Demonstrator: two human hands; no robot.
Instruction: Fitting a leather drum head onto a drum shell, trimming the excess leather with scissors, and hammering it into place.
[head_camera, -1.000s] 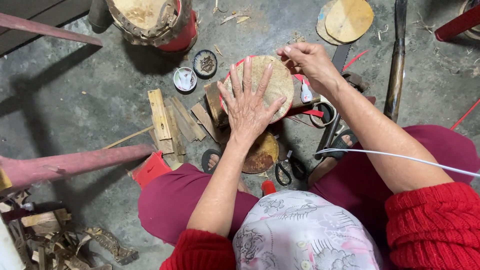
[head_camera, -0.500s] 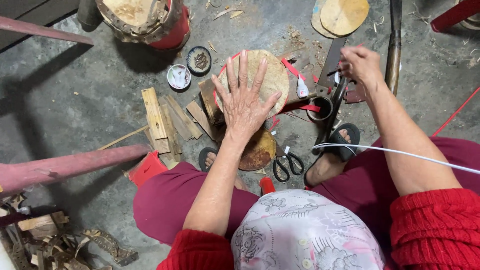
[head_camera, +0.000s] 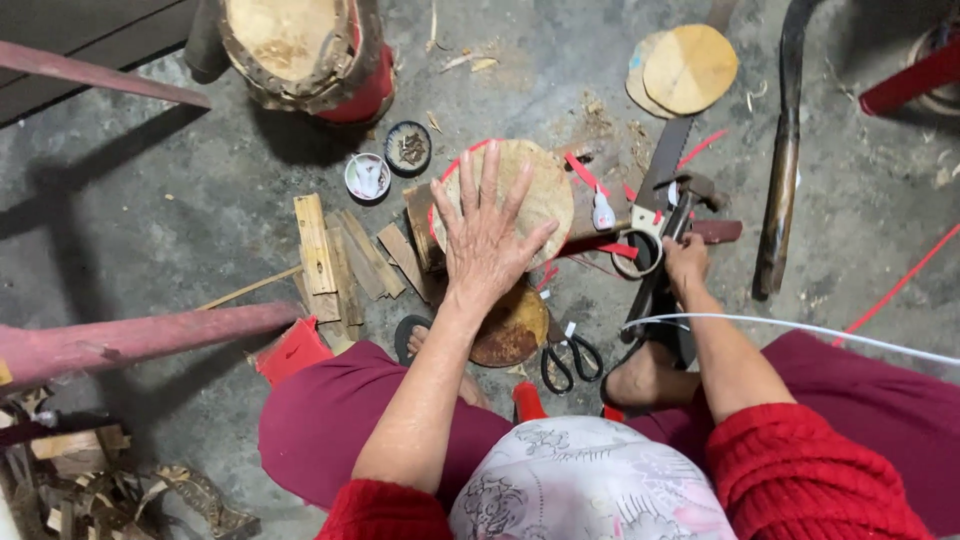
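Right hand (head_camera: 686, 262) dropped from mid-air, fingers closing around hammer (head_camera: 690, 200); left hand (head_camera: 487, 240) flat, splayed on wooden disc (head_camera: 520, 195)—risk: struck fingers.

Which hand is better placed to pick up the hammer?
Right, probably. The right hand lies at the hammer beside the saw; whether it grips anything is unclear. The left hand is spread flat on the round wooden disc, pinning it.

Round pale wooden disc (head_camera: 535, 195), flat underhand
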